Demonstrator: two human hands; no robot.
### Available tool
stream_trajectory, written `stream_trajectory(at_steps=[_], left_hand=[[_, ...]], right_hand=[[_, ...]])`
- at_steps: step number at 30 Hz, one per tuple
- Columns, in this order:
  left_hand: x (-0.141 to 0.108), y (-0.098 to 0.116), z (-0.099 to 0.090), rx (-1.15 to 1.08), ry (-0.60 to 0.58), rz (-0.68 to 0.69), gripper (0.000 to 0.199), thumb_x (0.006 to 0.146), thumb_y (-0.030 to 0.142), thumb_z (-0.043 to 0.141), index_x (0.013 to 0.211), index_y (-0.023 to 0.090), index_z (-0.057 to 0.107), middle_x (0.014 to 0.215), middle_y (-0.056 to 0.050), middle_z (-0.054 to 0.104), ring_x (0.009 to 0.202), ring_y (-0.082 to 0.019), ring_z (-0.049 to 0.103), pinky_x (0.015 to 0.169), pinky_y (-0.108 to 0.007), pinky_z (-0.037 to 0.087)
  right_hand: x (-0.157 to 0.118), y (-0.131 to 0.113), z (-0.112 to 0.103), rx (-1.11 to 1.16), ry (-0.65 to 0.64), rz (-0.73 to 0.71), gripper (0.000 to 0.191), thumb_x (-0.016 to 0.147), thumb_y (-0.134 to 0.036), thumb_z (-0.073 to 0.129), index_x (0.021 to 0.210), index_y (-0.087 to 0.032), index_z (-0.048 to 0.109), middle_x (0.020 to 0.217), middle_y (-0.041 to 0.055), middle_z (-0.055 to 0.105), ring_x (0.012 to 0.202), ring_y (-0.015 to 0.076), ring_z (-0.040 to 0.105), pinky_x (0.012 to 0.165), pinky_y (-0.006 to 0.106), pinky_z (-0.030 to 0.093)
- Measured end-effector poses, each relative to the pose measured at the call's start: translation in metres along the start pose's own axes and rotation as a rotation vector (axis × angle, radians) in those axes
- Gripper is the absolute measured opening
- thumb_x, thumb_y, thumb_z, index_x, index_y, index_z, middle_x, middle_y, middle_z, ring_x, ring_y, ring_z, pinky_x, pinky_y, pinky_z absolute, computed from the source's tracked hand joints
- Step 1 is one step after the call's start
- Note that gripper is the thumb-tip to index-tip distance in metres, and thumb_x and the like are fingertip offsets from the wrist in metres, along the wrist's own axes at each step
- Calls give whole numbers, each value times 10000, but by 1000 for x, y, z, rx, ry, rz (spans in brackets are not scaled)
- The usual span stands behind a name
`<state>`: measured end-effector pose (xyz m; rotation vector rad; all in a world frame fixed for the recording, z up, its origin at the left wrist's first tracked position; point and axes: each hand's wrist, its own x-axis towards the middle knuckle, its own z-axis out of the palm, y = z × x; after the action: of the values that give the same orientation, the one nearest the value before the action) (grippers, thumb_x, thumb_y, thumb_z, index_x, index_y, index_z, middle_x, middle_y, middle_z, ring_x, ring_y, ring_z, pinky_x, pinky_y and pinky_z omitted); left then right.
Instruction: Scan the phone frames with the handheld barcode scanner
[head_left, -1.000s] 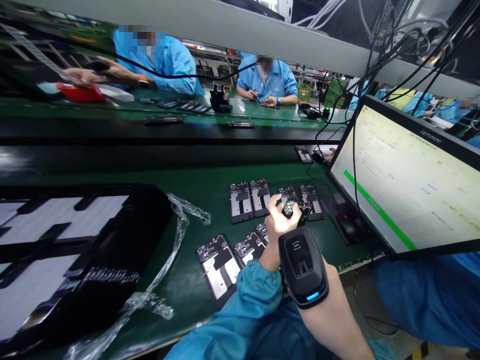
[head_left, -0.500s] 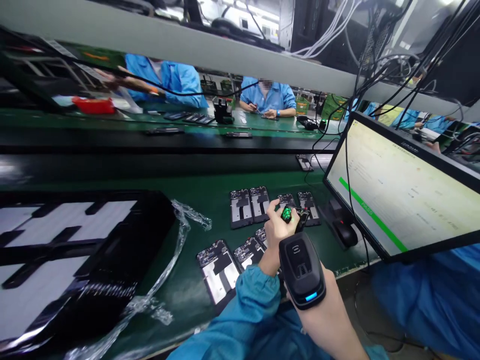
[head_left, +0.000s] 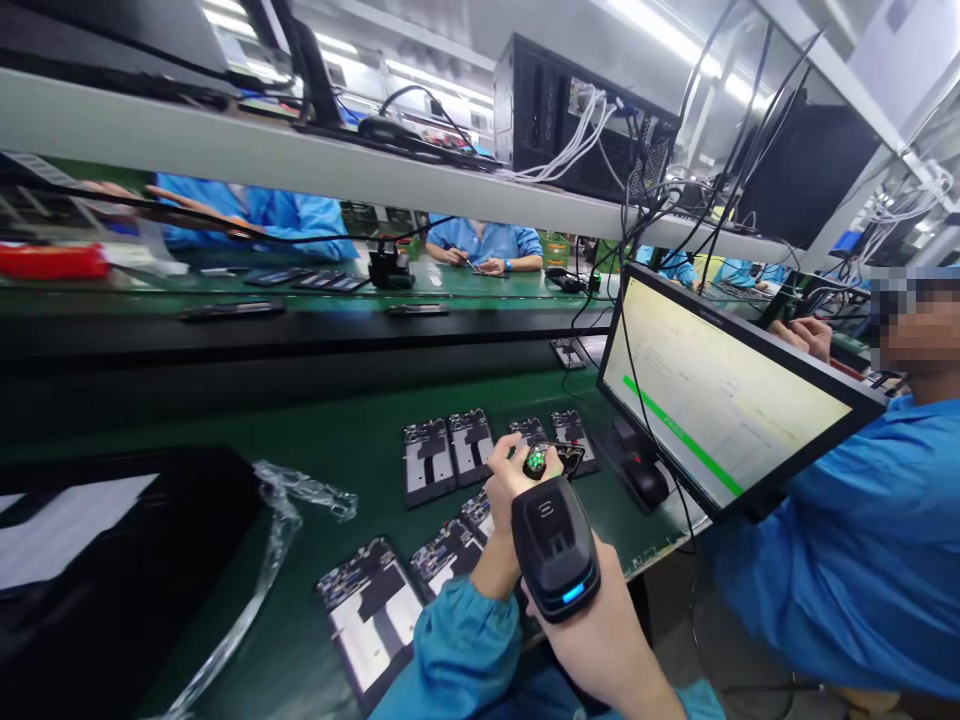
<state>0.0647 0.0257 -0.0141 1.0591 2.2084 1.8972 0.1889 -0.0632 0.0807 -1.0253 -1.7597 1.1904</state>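
Note:
My right hand [head_left: 589, 630] is wrapped round a black handheld barcode scanner [head_left: 555, 545] with a lit blue strip at its rear. Just beyond the scanner, my left hand [head_left: 506, 490] pinches a small dark phone part [head_left: 570, 458], partly hidden by the fingers and scanner. A green light pattern falls on it at the fingertips. Opened phones with bare circuit boards and pale batteries lie around my hands: one phone [head_left: 375, 620] at the near left, another phone [head_left: 427, 460] in the back row, and several more beside them. My left forearm and the scanner cover some of these.
A monitor [head_left: 720, 400] with a green bar stands at the right, with a black mouse [head_left: 643, 482] near its base. Black trays [head_left: 187, 560] and clear plastic wrap [head_left: 277, 550] lie left. Cables hang from the shelf [head_left: 420, 175]. One co-worker [head_left: 885, 530] sits right; others work across the bench.
The view has turned right and upward, so the bench contents sit further left and lower. More of the co-worker at the right shows. Both hands keep their grips.

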Motion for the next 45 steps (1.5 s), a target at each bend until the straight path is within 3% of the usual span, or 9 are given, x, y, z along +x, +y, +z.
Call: stream_trajectory(at_steps=[5, 14, 21, 26, 32, 40, 45], left_hand=[[6, -1, -4, 22, -79, 21, 505, 799, 413, 638, 1203, 207, 416, 815, -44, 703, 728, -228, 702, 671, -337, 505], [10, -6, 0, 59, -95, 58, 488, 813, 395, 615, 1208, 212, 395, 788, -26, 705, 708, -221, 712, 638, -306, 487], [14, -11, 3, 39, -131, 19, 517, 811, 402, 617, 1225, 214, 372, 844, -42, 733, 766, -229, 734, 685, -319, 511], [20, -20, 6, 52, -130, 21, 533, 813, 407, 623, 1231, 208, 360, 877, -56, 742, 758, -231, 737, 684, -319, 514], [29, -29, 9, 102, -72, -4, 528, 800, 395, 646, 1221, 194, 400, 889, -70, 739, 808, -250, 742, 711, -329, 520], [30, -23, 9, 117, -95, -6, 524, 816, 411, 626, 1231, 194, 391, 837, -39, 737, 767, -238, 737, 664, -308, 502], [28, -20, 9, 98, -101, 0, 531, 813, 409, 636, 1239, 201, 398, 853, -38, 738, 746, -219, 734, 662, -293, 503]], right_hand=[[0, 12, 3, 60, 29, 52, 247, 729, -240, 711, 955, -173, 638, 633, 15, 691, 568, 202, 668, 601, 296, 568], [-4, 12, 2, 12, 18, 92, 318, 757, -305, 736, 1024, -163, 641, 645, 44, 731, 598, 230, 705, 646, 331, 593], [2, 11, 8, -37, 31, 166, 316, 731, -390, 755, 933, -168, 655, 661, 66, 738, 662, 253, 720, 610, 319, 588], [12, 7, 15, -81, 2, 210, 239, 746, -369, 723, 871, -183, 638, 623, 49, 720, 636, 245, 711, 639, 325, 586], [13, 7, 20, -98, 55, 215, 201, 761, -378, 703, 809, -200, 625, 606, 50, 717, 628, 248, 708, 663, 346, 584], [16, 8, 18, -113, -15, 221, 200, 756, -358, 718, 844, -196, 642, 628, 52, 732, 626, 247, 709, 633, 337, 583], [14, 8, 17, -65, 51, 198, 217, 741, -361, 734, 820, -186, 635, 614, 51, 722, 583, 232, 689, 620, 326, 571]])
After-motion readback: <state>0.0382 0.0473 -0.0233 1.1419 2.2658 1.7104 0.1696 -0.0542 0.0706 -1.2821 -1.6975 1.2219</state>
